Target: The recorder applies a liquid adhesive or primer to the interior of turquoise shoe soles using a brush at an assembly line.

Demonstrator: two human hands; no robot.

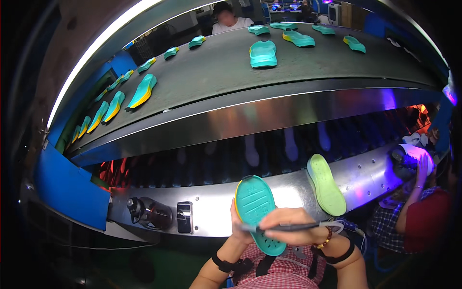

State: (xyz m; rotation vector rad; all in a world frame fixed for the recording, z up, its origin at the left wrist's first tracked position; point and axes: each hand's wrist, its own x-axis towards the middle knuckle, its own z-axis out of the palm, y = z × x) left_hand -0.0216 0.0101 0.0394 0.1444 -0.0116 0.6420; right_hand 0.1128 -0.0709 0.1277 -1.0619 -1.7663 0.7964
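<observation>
My left hand (pixel 237 226) holds a teal shoe sole (pixel 256 207) upright, tread side toward me, with a yellow edge along its left rim. My right hand (pixel 285 224) lies across the sole's lower half and grips a thin dark pen-like tool (pixel 284 227) held level, its tip pointing left over the tread. A cord runs from the tool's right end past my beaded wristband. A light green sole (pixel 326 184) leans on the steel ledge (pixel 211 204) just right of my hands.
A grey conveyor belt (pixel 216 72) curves above, carrying several teal and yellow soles (pixel 263 53). Below it runs a dark heated tunnel with red glow. A person at right (pixel 416 212) handles a shoe. Another person sits beyond the belt. A small black device (pixel 149 212) sits on the ledge.
</observation>
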